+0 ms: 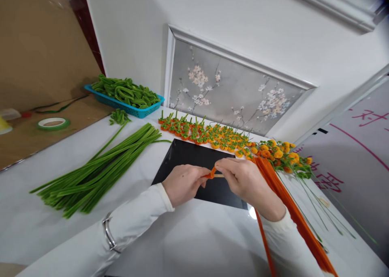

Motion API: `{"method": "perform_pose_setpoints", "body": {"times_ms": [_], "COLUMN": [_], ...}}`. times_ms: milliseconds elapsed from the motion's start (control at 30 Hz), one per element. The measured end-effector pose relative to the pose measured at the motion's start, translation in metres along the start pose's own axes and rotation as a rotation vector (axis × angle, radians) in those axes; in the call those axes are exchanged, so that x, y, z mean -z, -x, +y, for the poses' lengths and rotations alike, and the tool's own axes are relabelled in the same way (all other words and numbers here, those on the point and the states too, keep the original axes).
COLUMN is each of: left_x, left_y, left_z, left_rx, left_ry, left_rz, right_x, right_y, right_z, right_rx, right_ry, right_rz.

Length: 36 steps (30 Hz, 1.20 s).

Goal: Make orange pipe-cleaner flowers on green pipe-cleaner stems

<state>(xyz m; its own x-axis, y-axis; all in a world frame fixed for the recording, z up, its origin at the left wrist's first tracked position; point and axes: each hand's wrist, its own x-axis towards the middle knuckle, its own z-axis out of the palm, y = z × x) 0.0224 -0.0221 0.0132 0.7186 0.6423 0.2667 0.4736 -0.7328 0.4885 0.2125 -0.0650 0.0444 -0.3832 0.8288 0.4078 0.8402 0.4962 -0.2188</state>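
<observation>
Orange fuzzy strip (pixel 212 174) pinched by left hand (pixel 184 183) and right hand (pixel 247 180), at thin stick (pixel 219 175) over black mat (pixel 179 153); looks only partly shaped. Far side: flower rows (pixel 226 140), seemingly finished. Loose: orange strips (pixel 299 218) right, green stems (pixel 103 169) left.

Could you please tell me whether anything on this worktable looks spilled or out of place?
Nothing looks clearly damaged. The one slightly odd spot is the small heap of curled green fuzzy pieces lying outside the blue plastic basket, which holds similar ones.
</observation>
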Motion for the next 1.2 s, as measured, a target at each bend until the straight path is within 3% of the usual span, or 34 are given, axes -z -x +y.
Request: {"method": "perform_pose_setpoints", "body": {"times_ms": [133, 333, 700, 933, 1067, 1200], "left_x": [0.001, -0.001, 0.000, -0.001, 0.000, 0.003], "left_y": [0.001, 0.001, 0.004, 0.005, 0.004, 0.001], "left_z": [0.004, 0.010, 0.013, 0.009, 0.006, 0.004], "left_rx": [-0.101, -0.148, 0.015, -0.086, -0.050, -0.008], "left_ry": [0.009, 0.026, 0.173, 0.185, 0.190, 0.189], "left_rz": [-0.007, 0.021, 0.188, 0.243, 0.279, 0.218], "right_x": [-0.001, 0.000, -0.005, -0.001, 0.006, 0.009], "right_y": [-0.005, -0.010, -0.002, 0.000, 0.001, 0.005], "right_z": [0.012, 0.026, 0.024, 0.016, 0.009, 0.005], "right_rx": [-0.053, -0.176, -0.174, -0.241, -0.203, -0.139], "right_ry": [-0.081, -0.361, -0.722, -0.678, -0.642, -0.594], "right_rz": [-0.046, -0.292, -0.406, -0.393, -0.438, -0.473]}}
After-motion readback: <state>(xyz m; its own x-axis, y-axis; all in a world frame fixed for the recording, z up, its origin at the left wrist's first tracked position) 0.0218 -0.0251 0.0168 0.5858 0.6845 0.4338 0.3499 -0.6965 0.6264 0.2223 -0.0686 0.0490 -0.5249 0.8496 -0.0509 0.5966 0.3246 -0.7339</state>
